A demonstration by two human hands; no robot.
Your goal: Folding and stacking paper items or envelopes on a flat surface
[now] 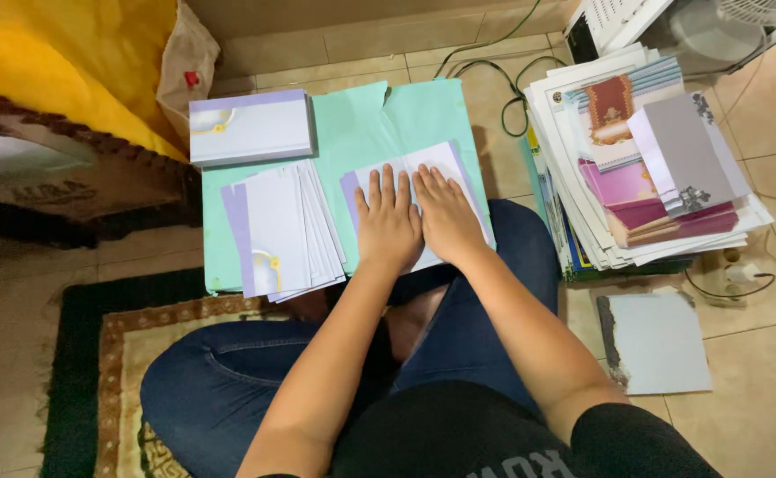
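1. Left hand (387,223) lies flat, palm down, fingers spread, holding nothing, pressing on a white card with lilac edge (441,168).
2. Right hand (445,217) is also flat and open, palm down, touching the left hand side by side on the same card.
3. The card lies on a mint-green sheet (361,124), right half of it, over the person's knee in blue jeans (229,381).
4. Just left of the hands, a fanned stack of similar white-lilac cards (284,232) with a small yellow motif sits on the green sheet, near but apart from the pressed card.
5. Above that, a squared pile of cards (248,128) at the sheet's top-left corner, partly overhanging it.
6. No box or tray visible; all cards lie loose in piles.
7. Right of the sheet, on the tiled floor (760,425), a tall messy heap of papers and cards (645,168), white, magenta, grey, one with a dark red panel.
8. Below the heap, a single pale grey board (658,345) with a torn edge lies flat on the floor.
9. Green cable (494,66) loops behind the sheet.
10. Patterned rug (114,354) lower left; yellow cloth (69,53) upper left.
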